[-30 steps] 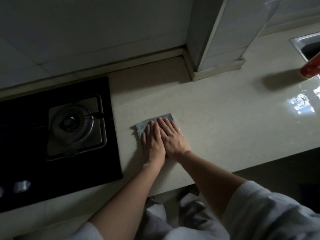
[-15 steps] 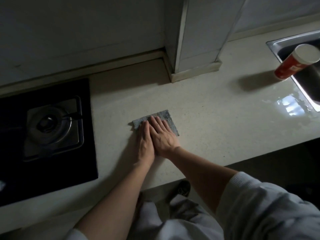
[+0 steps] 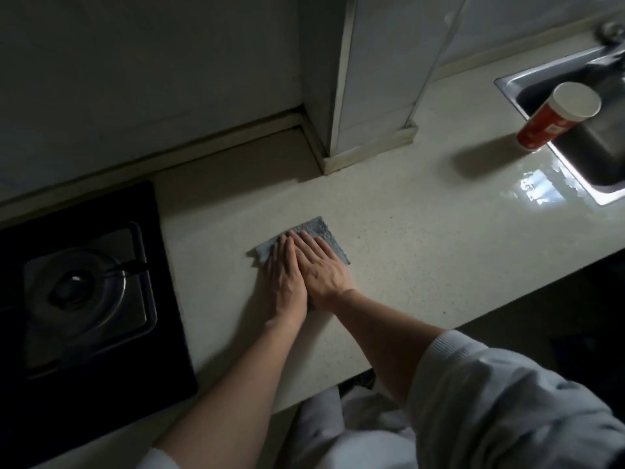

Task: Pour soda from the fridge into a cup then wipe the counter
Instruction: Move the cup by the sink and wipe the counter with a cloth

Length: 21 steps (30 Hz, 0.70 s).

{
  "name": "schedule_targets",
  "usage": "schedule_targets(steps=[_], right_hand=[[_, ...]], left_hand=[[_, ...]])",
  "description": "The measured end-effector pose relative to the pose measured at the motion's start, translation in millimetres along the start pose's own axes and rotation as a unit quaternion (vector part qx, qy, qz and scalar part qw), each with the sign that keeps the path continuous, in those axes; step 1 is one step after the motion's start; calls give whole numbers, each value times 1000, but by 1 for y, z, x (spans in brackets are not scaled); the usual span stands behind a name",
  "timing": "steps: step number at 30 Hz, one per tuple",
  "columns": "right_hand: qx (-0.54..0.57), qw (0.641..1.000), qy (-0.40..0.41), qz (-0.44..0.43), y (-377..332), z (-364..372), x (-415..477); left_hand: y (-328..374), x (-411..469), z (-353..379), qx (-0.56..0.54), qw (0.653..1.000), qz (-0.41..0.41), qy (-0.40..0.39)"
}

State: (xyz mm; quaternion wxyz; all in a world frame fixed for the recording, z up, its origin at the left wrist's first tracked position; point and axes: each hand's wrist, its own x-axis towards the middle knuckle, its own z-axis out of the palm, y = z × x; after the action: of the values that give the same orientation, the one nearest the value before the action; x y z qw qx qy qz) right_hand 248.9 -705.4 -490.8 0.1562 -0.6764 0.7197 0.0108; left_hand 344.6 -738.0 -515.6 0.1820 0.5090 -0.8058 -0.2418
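Note:
A grey-blue cloth (image 3: pixel 316 228) lies flat on the pale counter (image 3: pixel 422 258), a little right of the stove. My left hand (image 3: pixel 285 279) and my right hand (image 3: pixel 323 269) press down on it side by side, fingers straight and together, covering most of it. A red paper cup (image 3: pixel 554 120) with a white rim stands at the counter's far right, against the sink's edge, well away from both hands. No soda bottle is in view.
A black gas stove (image 3: pixel 88 292) with a steel burner fills the left. A tiled column (image 3: pixel 372 96) juts onto the counter behind the cloth. A steel sink (image 3: pixel 507 84) sits at the far right, with a shiny wet patch (image 3: pixel 537 187) beside it.
Both hands have slid the cloth rightward, away from the stove. The view has turned right, bringing the whole red cup and more of the sink into sight.

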Motion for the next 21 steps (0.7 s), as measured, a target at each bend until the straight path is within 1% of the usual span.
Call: schedule_targets(steps=[2,5,14,21], right_hand=[[1,1000,-2,10,7,-2,0],[6,1000,1,26,14,-5,-2],[6,999,-7,32,42,-10,-12],[10,999,2,33,97,-16,-24]], left_hand=[[-2,3,12,12,999,39,16],[2,7,16,15,998,65,22],[23,14,33,39,996,79,-6],[74,23,57,63,995,70,-28]])
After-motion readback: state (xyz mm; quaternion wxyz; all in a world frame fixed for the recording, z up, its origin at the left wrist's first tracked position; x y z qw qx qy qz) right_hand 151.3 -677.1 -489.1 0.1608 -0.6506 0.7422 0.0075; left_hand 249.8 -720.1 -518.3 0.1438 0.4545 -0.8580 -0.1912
